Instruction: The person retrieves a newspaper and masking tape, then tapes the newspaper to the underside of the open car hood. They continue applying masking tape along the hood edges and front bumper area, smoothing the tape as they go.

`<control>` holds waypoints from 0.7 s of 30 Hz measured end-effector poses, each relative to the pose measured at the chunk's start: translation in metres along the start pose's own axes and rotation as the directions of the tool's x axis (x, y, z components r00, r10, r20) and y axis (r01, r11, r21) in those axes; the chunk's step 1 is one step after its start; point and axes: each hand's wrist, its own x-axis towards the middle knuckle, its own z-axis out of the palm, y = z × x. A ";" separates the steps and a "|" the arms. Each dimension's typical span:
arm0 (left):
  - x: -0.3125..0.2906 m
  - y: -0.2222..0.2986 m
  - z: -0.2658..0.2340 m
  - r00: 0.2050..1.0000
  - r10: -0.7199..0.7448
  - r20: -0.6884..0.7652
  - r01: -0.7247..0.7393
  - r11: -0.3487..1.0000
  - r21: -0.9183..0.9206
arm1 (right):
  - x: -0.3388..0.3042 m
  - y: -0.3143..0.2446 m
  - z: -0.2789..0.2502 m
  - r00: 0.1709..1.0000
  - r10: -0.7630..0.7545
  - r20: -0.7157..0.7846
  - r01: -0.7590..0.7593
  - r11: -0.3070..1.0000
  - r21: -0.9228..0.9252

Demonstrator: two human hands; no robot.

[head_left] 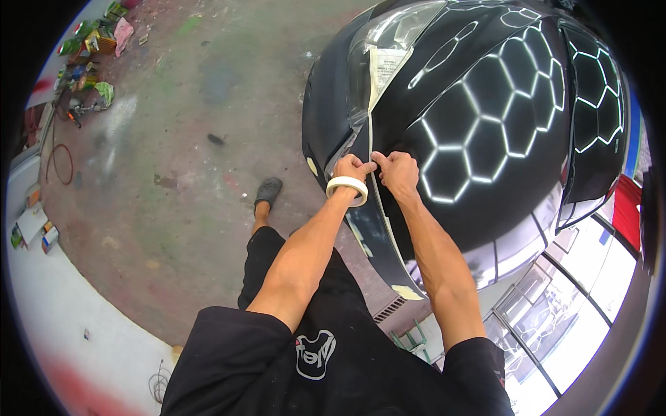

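Observation:
I stand at the front of a black car, its glossy hood [388,132] reflecting hexagonal lights. A pale strip of masking tape [370,128] runs along the hood's front edge, down from the headlight [357,73]. My left hand [352,167] is closed at the hood edge, its fingertips pinched on the strip. Close beside it, my right hand [397,170] is closed too, thumb and fingers pressed at the same strip. Around my left wrist hangs a roll of masking tape [337,183]. A piece of printed paper [386,68] lies taped over part of the headlight.
Below my hands curves the dark bumper [378,243] with pale patches. Paint cans and rags [97,41] stand along the far left wall, near a spray gun and a red hose [61,166]. A floor grate [388,308] and a green stool [413,340] are at the lower right.

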 end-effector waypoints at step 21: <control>-0.005 -0.001 0.006 0.997 0.072 -0.025 -0.068 0.989 0.129 | 0.000 -0.014 -0.007 0.993 0.049 0.110 -0.061 0.992 0.106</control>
